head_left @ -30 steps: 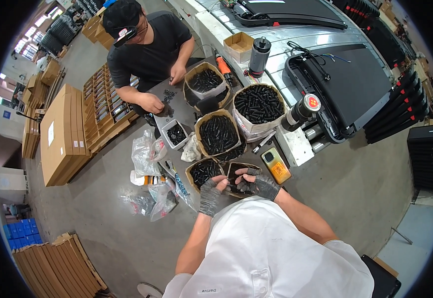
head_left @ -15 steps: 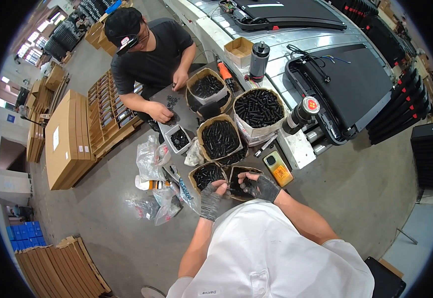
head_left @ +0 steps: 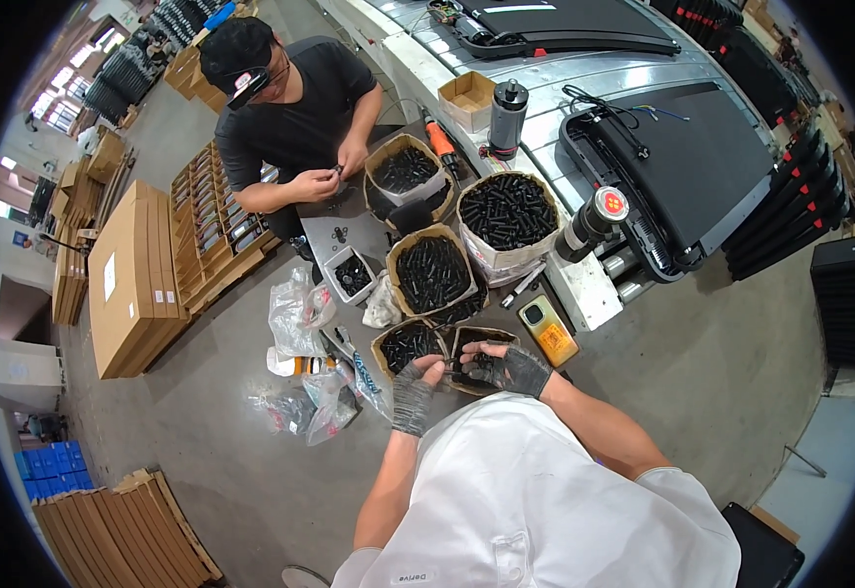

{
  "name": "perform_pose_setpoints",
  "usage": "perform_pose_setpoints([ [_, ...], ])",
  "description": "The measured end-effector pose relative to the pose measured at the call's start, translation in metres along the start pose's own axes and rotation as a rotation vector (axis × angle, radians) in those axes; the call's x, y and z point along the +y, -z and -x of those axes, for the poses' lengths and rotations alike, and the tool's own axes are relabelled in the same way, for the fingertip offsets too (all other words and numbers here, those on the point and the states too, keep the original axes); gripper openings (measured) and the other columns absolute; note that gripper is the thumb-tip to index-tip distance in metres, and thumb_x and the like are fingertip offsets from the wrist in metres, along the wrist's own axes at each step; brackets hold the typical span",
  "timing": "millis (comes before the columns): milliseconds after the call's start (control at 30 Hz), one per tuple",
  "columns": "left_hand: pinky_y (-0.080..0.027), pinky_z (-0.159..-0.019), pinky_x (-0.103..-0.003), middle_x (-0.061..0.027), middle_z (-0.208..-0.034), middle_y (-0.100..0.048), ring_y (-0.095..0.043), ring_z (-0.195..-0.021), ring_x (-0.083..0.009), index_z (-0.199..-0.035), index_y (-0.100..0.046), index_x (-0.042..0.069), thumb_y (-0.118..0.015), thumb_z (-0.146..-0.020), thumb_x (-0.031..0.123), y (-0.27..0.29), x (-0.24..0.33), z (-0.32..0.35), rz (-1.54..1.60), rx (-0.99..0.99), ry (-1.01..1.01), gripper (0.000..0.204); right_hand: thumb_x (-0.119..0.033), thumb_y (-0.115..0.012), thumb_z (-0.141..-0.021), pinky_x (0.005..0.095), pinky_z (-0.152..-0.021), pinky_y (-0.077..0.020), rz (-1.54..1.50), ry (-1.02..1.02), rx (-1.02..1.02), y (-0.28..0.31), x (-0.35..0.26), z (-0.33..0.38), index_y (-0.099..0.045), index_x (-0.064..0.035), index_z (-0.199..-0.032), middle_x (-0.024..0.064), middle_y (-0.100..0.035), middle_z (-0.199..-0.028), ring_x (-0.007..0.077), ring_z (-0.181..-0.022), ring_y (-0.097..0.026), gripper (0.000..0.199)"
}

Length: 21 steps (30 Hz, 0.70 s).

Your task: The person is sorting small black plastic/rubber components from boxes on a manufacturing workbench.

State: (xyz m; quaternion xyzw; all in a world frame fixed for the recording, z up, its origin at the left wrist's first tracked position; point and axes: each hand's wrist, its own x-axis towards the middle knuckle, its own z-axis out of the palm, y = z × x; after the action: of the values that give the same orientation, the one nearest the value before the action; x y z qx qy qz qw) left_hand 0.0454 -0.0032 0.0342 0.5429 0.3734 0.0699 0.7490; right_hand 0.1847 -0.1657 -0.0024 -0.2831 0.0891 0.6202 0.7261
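Note:
My left hand (head_left: 413, 394) and my right hand (head_left: 508, 367), both in dark grey work gloves, meet in front of my chest with the fingertips together over a small dark part that is too small to make out. They hover just above two brown paper bags of black screws, one (head_left: 407, 345) under the left hand and one (head_left: 476, 355) under the right. Across from me a person in a black shirt (head_left: 295, 118) holds a small part between both hands.
Larger bags of black parts (head_left: 508, 218), (head_left: 432, 271), (head_left: 406, 171) and a small white box of them (head_left: 352, 274) stand on the floor. A yellow phone (head_left: 549, 329), clear plastic bags (head_left: 300, 318), cardboard cartons (head_left: 128, 279) and treadmill decks (head_left: 687, 167) surround them.
The view has shifted slightly. My hands have stayed together over the two small bags; the person opposite has brought both hands up in front of the chest.

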Motion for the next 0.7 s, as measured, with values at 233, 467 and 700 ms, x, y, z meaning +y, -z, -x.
perform_pose_setpoints([
  [233, -0.049, -0.07, -0.026, -0.0056, -0.089, -0.068, -0.061, -0.079, -0.0125, -0.105, -0.066, 0.002, -0.066, -0.088, 0.017, 0.002, -0.001, -0.002, 0.028, 0.003, -0.026, 0.023, -0.014, -0.057, -0.092, 0.0336, -0.096, -0.0494, 0.046, -0.012, 0.033, -0.003, 0.0, 0.001, -0.051, 0.0035, -0.125, 0.0156, -0.06, -0.115, 0.0247, -0.107, -0.061, 0.038],
  [467, -0.049, -0.07, -0.026, -0.0062, -0.089, -0.067, -0.061, -0.08, -0.0127, -0.106, -0.065, 0.002, -0.066, -0.088, 0.017, 0.003, -0.003, -0.002, 0.036, 0.009, 0.01, 0.023, -0.004, -0.051, -0.082, 0.0376, -0.105, -0.0413, -0.084, -0.04, -0.118, -0.019, -0.008, 0.006, -0.042, 0.0031, -0.134, 0.0188, -0.051, -0.13, 0.0273, -0.12, -0.052, 0.053],
  [700, -0.049, -0.071, -0.026, -0.005, -0.088, -0.067, -0.061, -0.08, -0.0121, -0.104, -0.066, 0.002, -0.068, -0.087, 0.018, -0.006, 0.008, 0.001, -0.042, -0.047, 0.0, 0.023, -0.006, -0.05, -0.078, 0.0379, -0.11, -0.036, 0.014, 0.006, -0.141, -0.014, -0.004, 0.004, -0.036, 0.0046, -0.138, 0.0207, -0.044, -0.138, 0.0291, -0.126, -0.047, 0.062],
])
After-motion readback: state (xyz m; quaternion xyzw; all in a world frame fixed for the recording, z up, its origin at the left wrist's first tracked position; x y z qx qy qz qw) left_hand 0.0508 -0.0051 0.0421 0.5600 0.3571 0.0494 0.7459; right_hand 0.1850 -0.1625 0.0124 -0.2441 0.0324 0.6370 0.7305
